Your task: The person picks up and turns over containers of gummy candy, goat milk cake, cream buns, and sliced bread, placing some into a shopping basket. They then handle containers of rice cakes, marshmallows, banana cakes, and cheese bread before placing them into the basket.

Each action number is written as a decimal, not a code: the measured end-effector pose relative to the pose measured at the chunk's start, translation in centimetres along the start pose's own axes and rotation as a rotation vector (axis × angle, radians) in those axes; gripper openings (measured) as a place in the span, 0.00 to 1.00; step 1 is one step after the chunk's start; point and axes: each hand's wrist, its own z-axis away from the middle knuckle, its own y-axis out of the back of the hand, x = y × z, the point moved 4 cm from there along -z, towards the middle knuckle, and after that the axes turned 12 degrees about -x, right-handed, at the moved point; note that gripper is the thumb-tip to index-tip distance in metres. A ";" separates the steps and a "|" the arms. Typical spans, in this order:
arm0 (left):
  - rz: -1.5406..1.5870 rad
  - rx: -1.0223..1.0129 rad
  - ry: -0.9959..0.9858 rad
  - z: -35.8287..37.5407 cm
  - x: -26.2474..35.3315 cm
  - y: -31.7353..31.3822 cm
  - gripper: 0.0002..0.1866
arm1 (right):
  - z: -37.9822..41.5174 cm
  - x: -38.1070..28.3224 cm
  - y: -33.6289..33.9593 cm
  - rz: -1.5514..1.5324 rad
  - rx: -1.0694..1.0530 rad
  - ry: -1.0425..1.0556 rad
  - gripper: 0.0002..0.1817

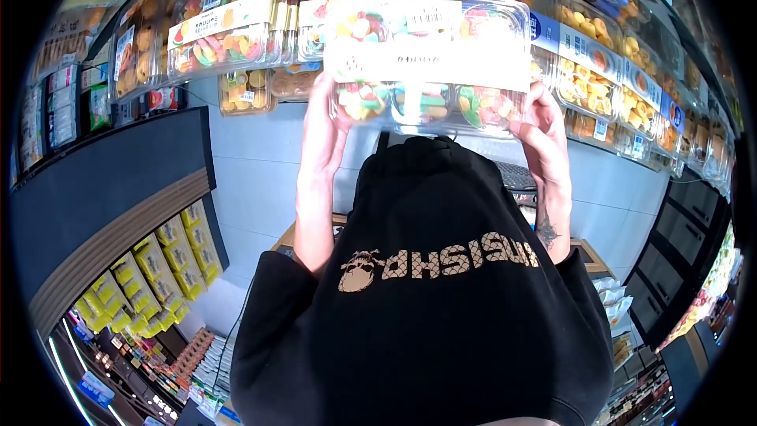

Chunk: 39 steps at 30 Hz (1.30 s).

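A clear plastic box of gummy candy (426, 67) is held up between my two hands, in front of the stacked boxes. Colourful gummies lie in its compartments, and a white paper band with a barcode label crosses its lid. My left hand (330, 106) is closed on the box's left end. On the opposite side, my right hand (542, 122) grips the lower right corner, with the thumb in front. Strong glare washes out part of the band. Beyond the box are similar gummy boxes (225, 28), partly covered by it.
Boxes of yellow rolled snacks (587, 87) are stacked at right. Yellow packets (150, 268) hang in rows at lower left, below a dark panel (102, 197). A dark cabinet (670, 268) stands at right. My black top (457, 323) fills the lower middle.
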 end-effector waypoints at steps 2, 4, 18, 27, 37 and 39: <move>-0.113 -0.017 0.051 0.4 -0.8 -0.3 0.25 | 0.9 -0.4 0.5 0.062 -0.012 0.006 0.12; -0.106 -0.123 0.068 0.8 -1.7 0.2 0.27 | 1.7 -0.7 1.1 0.106 0.047 -0.019 0.16; 0.400 -0.588 0.518 5.2 -12.7 -6.4 0.23 | -1.9 -5.0 -5.4 0.656 -0.244 0.027 0.32; 0.372 -0.591 0.451 5.1 -11.9 -6.7 0.21 | -3.0 0.3 -9.0 0.959 -0.255 -0.089 0.24; 0.368 -0.586 0.393 4.9 -11.7 -6.5 0.18 | -3.4 0.8 -8.8 0.899 -0.265 0.006 0.25; 0.367 -0.583 0.383 4.9 -11.5 -6.4 0.18 | -3.4 1.1 -8.6 0.881 -0.242 0.059 0.24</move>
